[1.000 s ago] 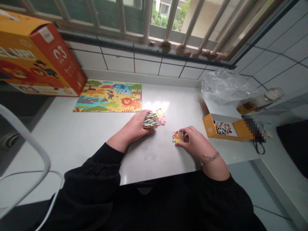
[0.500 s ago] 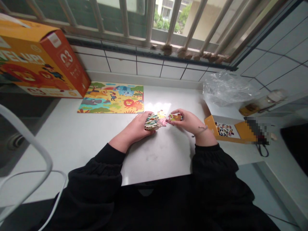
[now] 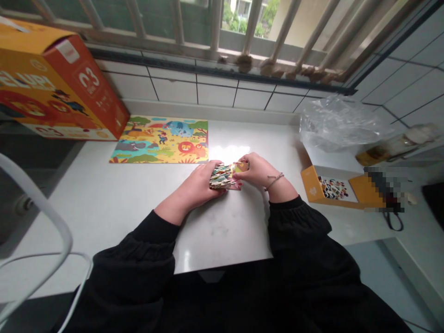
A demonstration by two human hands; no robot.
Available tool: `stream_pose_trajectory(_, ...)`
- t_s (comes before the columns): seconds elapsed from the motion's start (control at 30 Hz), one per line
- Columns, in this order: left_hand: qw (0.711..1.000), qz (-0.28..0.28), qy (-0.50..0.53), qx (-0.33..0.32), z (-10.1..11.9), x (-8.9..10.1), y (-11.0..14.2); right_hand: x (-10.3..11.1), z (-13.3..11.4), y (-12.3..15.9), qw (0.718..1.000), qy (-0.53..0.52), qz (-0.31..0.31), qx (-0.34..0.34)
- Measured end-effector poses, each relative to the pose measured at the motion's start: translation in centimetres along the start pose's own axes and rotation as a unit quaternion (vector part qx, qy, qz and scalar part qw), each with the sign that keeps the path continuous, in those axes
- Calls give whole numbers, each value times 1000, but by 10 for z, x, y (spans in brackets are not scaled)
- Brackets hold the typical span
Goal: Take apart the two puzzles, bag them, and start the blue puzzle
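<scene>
- Landmark: the picture board, flat on the bench.
- Near its right corner, my left hand has fingers curled around the puzzle stack.
- Farther right, my right hand pinches a yellow piece against the stack's end. Judged step: gathering; next move calls for squaring edges.
- Since the first frame, the right hand closed in toward the board.

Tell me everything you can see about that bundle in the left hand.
The stack of puzzle pieces looks like printed cardboard: pale edges, touches of green, unevenly layered, edges facing the camera. The left hand grips it over the countertop. The right hand holds a piece beside its right end; contact is unclear.
</scene>
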State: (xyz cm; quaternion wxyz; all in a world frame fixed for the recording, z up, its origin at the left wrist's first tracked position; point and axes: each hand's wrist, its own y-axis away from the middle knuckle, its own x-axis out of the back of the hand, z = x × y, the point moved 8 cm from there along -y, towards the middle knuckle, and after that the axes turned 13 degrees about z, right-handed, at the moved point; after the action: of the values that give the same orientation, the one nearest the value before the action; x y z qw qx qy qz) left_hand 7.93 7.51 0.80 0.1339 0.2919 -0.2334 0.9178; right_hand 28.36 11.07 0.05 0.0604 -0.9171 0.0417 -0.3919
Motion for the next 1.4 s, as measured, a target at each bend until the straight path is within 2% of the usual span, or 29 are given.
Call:
stream_pose_trajectory(0.1,1000,-3,-1,5,-1,0,0,7,3,5,1000,10,19,-2)
stream_pose_trajectory(0.2,1000,-6,-1,7,-1,0,0,22,11,10,994,-85,45,-48)
stream_pose_trajectory(0.27,1000,-4,-1,5,0,0,1,34,19,12,974,-193,58,-100)
stream_pose_trajectory(0.37,1000,-4,-2,1,2,1,1,38,23,15,934,-327,17,-146)
stream_pose_trajectory(0.43,1000,-5,-3,-3,3,1,1,37,27,16,931,-328,-5,-162)
stream_pose_trajectory(0.53,1000,-2,-3,-2,3,2,1,34,38,16,934,-300,8,-195)
stream_pose_trajectory(0.67,1000,-5,0,0,1,0,1,33,46,13,918,-333,26,-214)
stream_pose_trajectory(0.8,1000,-3,-4,-4,0,0,1,34,44,12,913,-361,21,-189)
stream_pose_trajectory(0.9,1000,-3,-6,-8,0,0,1,30,38,10,930,-330,47,-155)
stream_pose_trajectory(1.0,1000,-3,-2,-10,1,0,1,15,25,5,963,-238,70,-103)
stream_pose_trajectory(1.07,1000,-1,3,-7,1,0,1,2,11,-1,983,-165,60,-46)
stream_pose_trajectory(1.2,1000,1,19,3,1,1,1,-17,-12,-8,997,-25,50,59)
stream_pose_trajectory(1.4,1000,-2,17,2,0,0,1,-16,-11,-4,997,7,55,54)
